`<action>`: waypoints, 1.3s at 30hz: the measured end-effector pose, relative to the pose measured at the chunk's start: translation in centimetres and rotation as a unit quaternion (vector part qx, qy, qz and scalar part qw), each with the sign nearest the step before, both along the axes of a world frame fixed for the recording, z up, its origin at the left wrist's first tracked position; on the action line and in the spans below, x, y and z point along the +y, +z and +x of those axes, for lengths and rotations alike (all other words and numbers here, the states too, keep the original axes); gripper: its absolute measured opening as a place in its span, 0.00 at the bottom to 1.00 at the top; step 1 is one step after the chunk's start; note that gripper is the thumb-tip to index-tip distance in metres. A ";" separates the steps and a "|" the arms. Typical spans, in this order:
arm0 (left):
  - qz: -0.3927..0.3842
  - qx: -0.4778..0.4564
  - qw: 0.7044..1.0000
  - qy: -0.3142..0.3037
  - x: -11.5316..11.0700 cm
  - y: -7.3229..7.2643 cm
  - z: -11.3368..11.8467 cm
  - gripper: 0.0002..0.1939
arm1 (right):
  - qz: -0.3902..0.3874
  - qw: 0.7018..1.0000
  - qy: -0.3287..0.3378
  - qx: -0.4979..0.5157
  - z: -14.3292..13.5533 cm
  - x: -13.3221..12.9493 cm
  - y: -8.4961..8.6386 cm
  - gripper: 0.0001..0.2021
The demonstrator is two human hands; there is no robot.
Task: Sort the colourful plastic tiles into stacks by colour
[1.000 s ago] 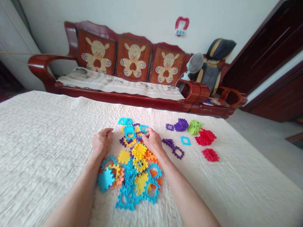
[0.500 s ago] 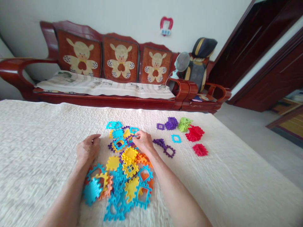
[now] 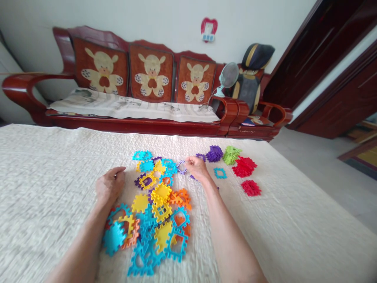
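My right hand pinches a purple square frame tile by its edge, just right of the mixed pile. My left hand rests on the cloth left of the pile, holding nothing I can see, its index finger stretched out and the others loosely curled. Between my arms lie the interlocking plastic tiles, among them a blue solid tile, a yellow window tile, orange tiles and a blue frame tile. A yellow frame tile lies over a purple one.
Sorted stacks stand to the right: purple tiles, green tiles, red tiles and a smaller red stack. A single blue frame lies near them. Beyond the cloth-covered table is a wooden sofa.
My right hand has moved right from the pile with a purple frame tile, now partly covering the loose purple tiles there. My left hand has stayed in place.
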State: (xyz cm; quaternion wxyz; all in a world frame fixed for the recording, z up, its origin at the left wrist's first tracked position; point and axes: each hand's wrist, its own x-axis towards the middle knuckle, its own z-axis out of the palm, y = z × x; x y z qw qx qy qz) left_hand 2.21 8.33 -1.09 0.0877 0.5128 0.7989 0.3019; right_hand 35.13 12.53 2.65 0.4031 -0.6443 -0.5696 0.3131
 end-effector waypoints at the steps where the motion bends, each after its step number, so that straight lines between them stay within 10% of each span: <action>1: 0.001 0.000 1.000 -0.001 0.0 0.1 0.1 0.20 | -0.005 1.000 0.017 0.013 0.0 -0.1 -0.1 0.13; 23: -0.022 -0.009 1.000 0.006 -0.3 1.1 0.5 0.20 | -0.029 0.953 -0.027 -0.301 0.1 -0.8 0.1 0.16; 39: -0.013 -0.004 1.000 0.002 -0.1 0.7 0.1 0.20 | -0.017 0.942 -0.069 -0.329 1.2 0.0 1.3 0.16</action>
